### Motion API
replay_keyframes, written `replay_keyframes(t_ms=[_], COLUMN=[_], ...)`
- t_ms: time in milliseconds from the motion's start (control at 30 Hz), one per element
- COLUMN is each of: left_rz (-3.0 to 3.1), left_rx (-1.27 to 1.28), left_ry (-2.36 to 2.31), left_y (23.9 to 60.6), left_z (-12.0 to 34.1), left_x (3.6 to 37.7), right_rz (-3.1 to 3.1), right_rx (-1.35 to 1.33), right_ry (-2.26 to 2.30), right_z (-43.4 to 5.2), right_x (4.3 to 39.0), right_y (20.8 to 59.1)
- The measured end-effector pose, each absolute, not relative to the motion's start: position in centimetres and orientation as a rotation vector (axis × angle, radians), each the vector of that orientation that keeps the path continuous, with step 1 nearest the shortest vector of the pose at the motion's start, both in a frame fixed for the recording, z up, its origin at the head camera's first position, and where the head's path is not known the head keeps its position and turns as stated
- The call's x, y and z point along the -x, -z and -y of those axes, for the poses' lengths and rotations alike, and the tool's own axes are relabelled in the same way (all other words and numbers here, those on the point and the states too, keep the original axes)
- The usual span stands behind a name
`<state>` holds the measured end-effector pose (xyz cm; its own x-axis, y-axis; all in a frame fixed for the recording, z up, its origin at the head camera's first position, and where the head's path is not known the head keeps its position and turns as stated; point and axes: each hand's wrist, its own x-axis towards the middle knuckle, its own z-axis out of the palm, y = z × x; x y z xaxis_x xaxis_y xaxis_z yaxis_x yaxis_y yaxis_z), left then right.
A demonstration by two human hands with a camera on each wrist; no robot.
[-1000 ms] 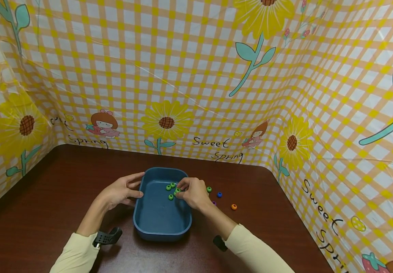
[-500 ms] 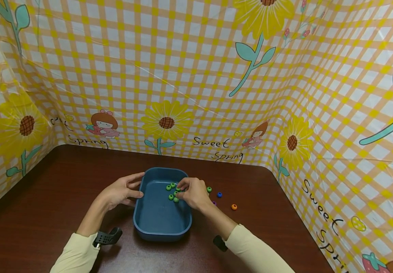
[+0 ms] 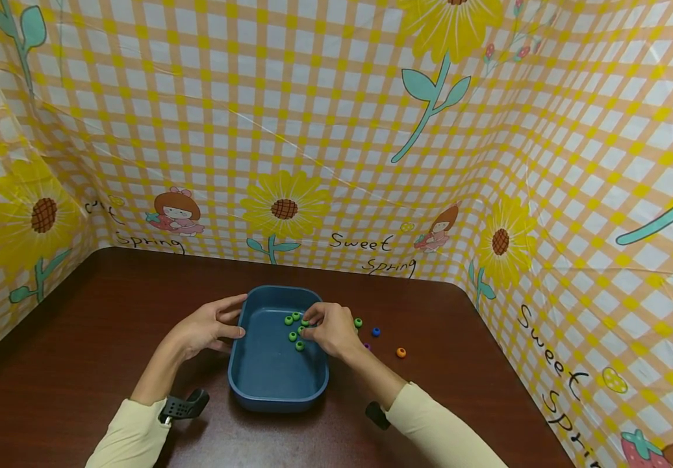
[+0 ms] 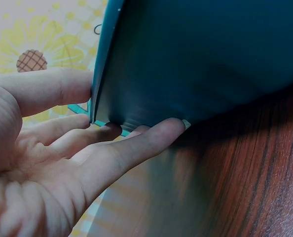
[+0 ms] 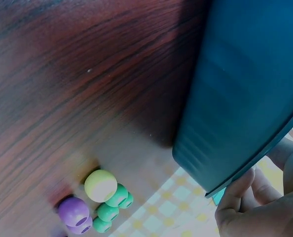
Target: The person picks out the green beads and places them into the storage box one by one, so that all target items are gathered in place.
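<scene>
A blue plastic bin (image 3: 278,396) stands on the table, with several green beads (image 3: 299,346) on its floor toward the upper right. My left hand (image 3: 210,328) touches the bin's left side, thumb at the rim and fingers spread along the outer wall. Over the right rim reaches my right hand (image 3: 333,331). Its thumb and index finger are apart above the beads, one green bead (image 3: 305,322) beside the index fingertip. In the right wrist view, the bin wall hides what lies under these fingertips.
Right of the bin lie a green bead (image 3: 358,322), a blue bead (image 3: 376,331), an orange bead (image 3: 401,352) and purple beads (image 5: 73,211). A yellow bead (image 5: 100,185) shows in the right wrist view. Patterned cloth (image 3: 313,162) walls the table's back and sides.
A green bead has dropped from my right fingertips and rolled slightly toward the near side of the bin. The thumb and index finger now have a gap between them. The left hand stays put.
</scene>
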<state>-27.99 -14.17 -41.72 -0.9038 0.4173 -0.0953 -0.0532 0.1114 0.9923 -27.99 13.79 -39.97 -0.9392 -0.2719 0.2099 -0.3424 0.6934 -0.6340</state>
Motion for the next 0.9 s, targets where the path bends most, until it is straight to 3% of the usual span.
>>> replay_keyframes(t_ms=[900], left_rz=[-2.057], left_rx=[-0.325], left_ry=[-1.834], left_y=[41.56], left_z=[14.02], left_x=[27.87], right_rz=[2.785], right_rx=[-0.502], right_ry=[-1.117], right_z=[-13.86], right_x=[27.70], right_y=[39.49])
